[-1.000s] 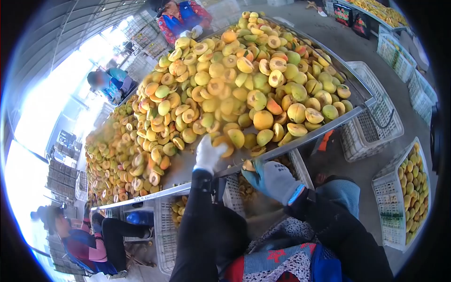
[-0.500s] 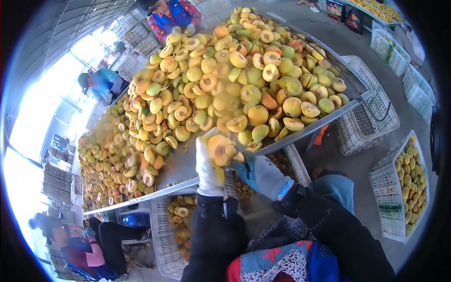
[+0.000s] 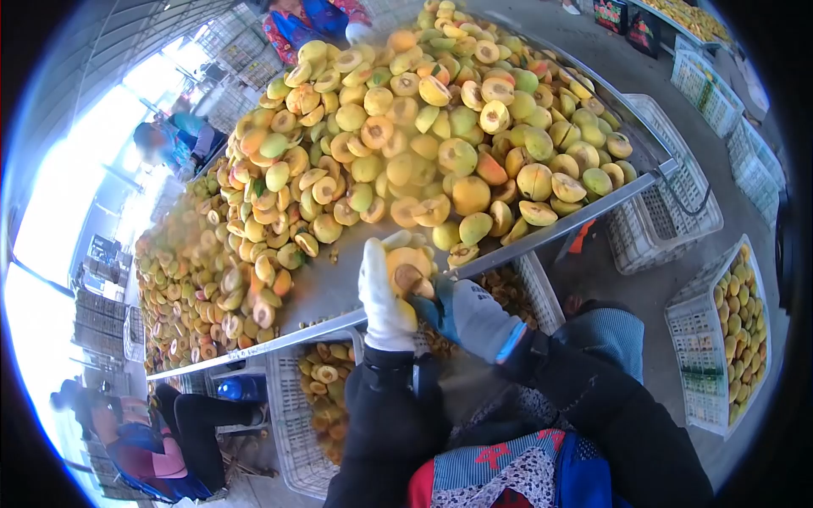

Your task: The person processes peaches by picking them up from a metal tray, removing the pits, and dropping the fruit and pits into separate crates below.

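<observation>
Yellow cut fruit (image 3: 405,261), brown-centred

- At the top, a person in red patterned sleeves and blue clothing (image 3: 313,21), partly cut off by the frame.
- At the upper left, a person in blue (image 3: 182,140), bent forward.
- At the lower left, a seated person with pink sleeves and dark trousers (image 3: 148,449); near their knees, a rounded blue object (image 3: 243,389), its kind unclear.
- Stacked crates behind them at the far left (image 3: 97,326).
- At the right, a pale slatted crate (image 3: 627,241) on the grey floor (image 3: 605,284).
- Lower right, a tilted-looking crate (image 3: 694,360) holding whole fruit (image 3: 735,334).
- Upper right, two further crates (image 3: 707,89), near dark bags with red markings (image 3: 644,34).
</observation>
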`<state>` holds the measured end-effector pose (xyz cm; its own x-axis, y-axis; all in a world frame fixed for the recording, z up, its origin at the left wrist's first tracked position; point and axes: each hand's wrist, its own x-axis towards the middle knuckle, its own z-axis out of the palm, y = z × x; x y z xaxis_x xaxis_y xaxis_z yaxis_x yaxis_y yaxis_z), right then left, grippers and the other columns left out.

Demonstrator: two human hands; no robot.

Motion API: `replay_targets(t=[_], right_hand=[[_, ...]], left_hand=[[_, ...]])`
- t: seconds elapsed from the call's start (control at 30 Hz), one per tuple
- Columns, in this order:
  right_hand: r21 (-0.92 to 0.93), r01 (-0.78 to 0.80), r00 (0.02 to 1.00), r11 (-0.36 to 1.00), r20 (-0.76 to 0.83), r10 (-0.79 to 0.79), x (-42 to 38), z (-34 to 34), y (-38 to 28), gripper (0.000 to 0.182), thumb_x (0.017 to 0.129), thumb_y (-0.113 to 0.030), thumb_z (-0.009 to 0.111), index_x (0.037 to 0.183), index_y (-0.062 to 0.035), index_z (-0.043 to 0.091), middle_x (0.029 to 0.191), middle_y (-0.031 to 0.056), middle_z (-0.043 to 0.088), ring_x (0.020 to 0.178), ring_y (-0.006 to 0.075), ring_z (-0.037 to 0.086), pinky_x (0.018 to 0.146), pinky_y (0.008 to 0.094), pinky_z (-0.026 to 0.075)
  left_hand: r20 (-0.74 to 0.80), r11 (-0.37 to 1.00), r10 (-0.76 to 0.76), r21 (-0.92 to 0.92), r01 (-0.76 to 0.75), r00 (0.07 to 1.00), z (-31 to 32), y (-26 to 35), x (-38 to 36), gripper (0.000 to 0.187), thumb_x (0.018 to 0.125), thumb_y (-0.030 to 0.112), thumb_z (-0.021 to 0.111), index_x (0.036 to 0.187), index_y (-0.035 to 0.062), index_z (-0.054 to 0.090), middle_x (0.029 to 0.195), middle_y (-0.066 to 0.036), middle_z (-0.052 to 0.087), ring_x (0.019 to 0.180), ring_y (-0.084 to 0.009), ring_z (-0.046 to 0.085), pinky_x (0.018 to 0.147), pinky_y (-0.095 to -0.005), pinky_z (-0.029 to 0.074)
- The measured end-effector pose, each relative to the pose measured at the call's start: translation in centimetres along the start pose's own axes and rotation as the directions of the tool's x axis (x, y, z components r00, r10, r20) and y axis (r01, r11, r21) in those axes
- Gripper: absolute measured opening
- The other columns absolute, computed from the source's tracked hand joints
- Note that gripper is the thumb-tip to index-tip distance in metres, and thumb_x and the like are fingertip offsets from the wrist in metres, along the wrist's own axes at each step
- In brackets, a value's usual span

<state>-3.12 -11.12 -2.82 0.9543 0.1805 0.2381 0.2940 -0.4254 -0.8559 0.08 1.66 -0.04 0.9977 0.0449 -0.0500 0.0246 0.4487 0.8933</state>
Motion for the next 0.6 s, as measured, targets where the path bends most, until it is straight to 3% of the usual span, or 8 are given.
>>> replay_targets(t=[0.1,0.2,0.3,0.4,0.5,0.6], right_hand=[[-0.018,-0.029,0.997,0.999,0.068,0.030,0.1,0.9,0.9,0.044,0.098,-0.046,0.055,0.100,-0.0031,0.064,0.080,0.0230,0.067,0.077,0.0458,0.065,0.064,0.0516,0.052],[0.106,-0.107,0.987,0.989,0.133,0.092,-0.6,0.8,0.0,0.034,0.098,-0.037,0.060,0.100,-0.0026,0.064,0.080,0.0250,0.066,0.080,0.0469,0.065,0.065,0.0493,0.051],[0.362,-0.067,0.997,0.930,0.069,0.045,-0.8,2.6,0.9,0.032,0.101,-0.033,0.056,0.099,-0.0021,0.064,0.077,0.0177,0.068,0.077,0.0371,0.069,0.066,0.0429,0.051],[0.608,-0.143,0.989,0.781,0.121,0.087,-1.2,3.0,0.5,0.033,0.103,-0.032,0.055,0.095,-0.0013,0.064,0.073,0.0051,0.065,0.069,0.0193,0.064,0.062,0.0355,0.048],[0.581,-0.364,0.917,0.728,0.361,0.171,-0.8,1.7,0.1,0.042,0.104,-0.041,0.051,0.087,-0.0040,0.061,0.069,-0.0031,0.055,0.062,0.0078,0.051,0.055,0.0290,0.042],[0.556,-0.654,0.725,0.513,0.655,0.213,-0.6,-0.6,-1.0,0.047,0.104,-0.048,0.048,0.081,-0.0085,0.058,0.063,-0.0043,0.048,0.054,0.0056,0.043,0.049,0.0246,0.035]], left_hand=[[0.000,0.996,0.028,0.090,-0.028,1.000,-0.5,-0.3,0.3,0.051,0.102,0.046,0.050,0.115,-0.0023,0.061,0.105,-0.018,0.068,0.089,-0.0279,0.068,0.078,-0.0390,0.059],[-0.006,0.990,0.073,0.119,-0.072,0.997,-0.3,-0.3,0.3,0.048,0.103,0.043,0.051,0.111,-0.0028,0.063,0.103,-0.018,0.069,0.086,-0.0286,0.069,0.075,-0.0394,0.059],[-0.031,0.990,0.116,0.090,-0.113,0.993,0.0,-0.6,0.1,0.047,0.102,0.042,0.051,0.108,-0.0034,0.063,0.102,-0.019,0.069,0.085,-0.0294,0.069,0.073,-0.0404,0.060],[0.004,0.983,0.157,0.096,-0.156,0.988,-0.2,-1.1,0.3,0.048,0.102,0.042,0.051,0.107,-0.0037,0.064,0.102,-0.020,0.069,0.084,-0.0298,0.070,0.071,-0.0409,0.060],[0.098,0.974,0.173,0.133,-0.185,0.980,-1.0,-1.2,0.9,0.050,0.102,0.044,0.049,0.106,-0.0034,0.064,0.100,-0.020,0.069,0.082,-0.0303,0.070,0.069,-0.0409,0.060],[0.145,0.980,0.115,0.148,-0.136,0.983,-0.7,-0.6,0.7,0.050,0.102,0.042,0.048,0.100,-0.0057,0.064,0.095,-0.019,0.069,0.078,-0.0268,0.068,0.069,-0.0378,0.058]])
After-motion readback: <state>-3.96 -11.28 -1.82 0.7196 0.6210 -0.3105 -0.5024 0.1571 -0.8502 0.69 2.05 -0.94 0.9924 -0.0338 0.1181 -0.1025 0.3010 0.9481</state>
